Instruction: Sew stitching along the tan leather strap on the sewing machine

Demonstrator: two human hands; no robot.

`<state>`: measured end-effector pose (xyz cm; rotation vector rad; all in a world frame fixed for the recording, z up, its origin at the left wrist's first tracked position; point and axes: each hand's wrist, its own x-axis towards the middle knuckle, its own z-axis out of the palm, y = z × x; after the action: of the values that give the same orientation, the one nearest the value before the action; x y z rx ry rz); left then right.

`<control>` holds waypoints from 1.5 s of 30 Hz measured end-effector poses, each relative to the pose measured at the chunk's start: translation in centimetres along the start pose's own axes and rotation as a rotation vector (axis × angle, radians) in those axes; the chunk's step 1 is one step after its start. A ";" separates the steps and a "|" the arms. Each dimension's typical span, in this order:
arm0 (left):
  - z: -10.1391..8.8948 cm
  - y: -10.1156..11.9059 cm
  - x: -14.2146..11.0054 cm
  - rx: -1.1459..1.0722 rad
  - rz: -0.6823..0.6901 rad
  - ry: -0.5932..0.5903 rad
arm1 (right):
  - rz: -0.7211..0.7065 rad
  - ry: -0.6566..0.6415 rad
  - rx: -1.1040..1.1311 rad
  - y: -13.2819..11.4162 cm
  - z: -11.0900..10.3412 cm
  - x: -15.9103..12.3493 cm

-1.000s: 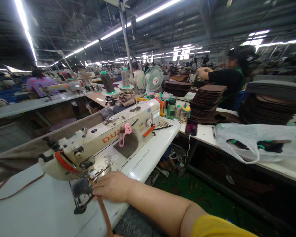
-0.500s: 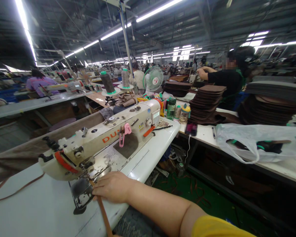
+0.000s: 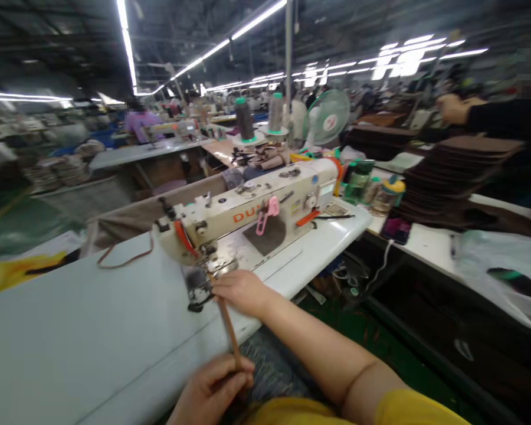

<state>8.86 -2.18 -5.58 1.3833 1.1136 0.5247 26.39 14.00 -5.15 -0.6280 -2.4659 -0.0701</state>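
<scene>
The right hand (image 3: 241, 292) pinches a narrow brown leather strap (image 3: 227, 330) close beside the needle area of the sewing machine (image 3: 248, 221); the left hand (image 3: 210, 392) closes on its lower end above the white table (image 3: 92, 336). The strap looks light, semi-stiff, best held along its length.

We wear a yellow short-sleeved top (image 3: 301, 413), its loose sleeve (image 3: 407, 410) ending above the elbow, and our arms (image 3: 318, 348) are bare below it. In front of the sewing machine (image 3: 248, 218), our right hand (image 3: 241, 292) and left hand (image 3: 212, 392) are bare too.
</scene>
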 end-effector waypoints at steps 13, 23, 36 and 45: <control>0.4 2.2 -0.5 -0.263 0.020 0.112 | 0.038 0.062 0.103 0.1 0.4 0.3; 0.4 3.1 -0.7 -0.221 -0.018 0.058 | 0.073 0.012 0.094 0.1 0.5 0.2; 0.7 2.6 -0.4 -0.319 0.004 0.137 | 0.060 0.025 0.091 0.0 0.1 0.4; 0.8 3.0 -0.2 -0.316 0.033 0.110 | 0.055 0.049 0.100 -0.1 -0.2 0.5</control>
<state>10.33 -2.19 -2.87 1.1095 1.0448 0.7734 26.10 14.07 -4.76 -0.6427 -2.3865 0.0589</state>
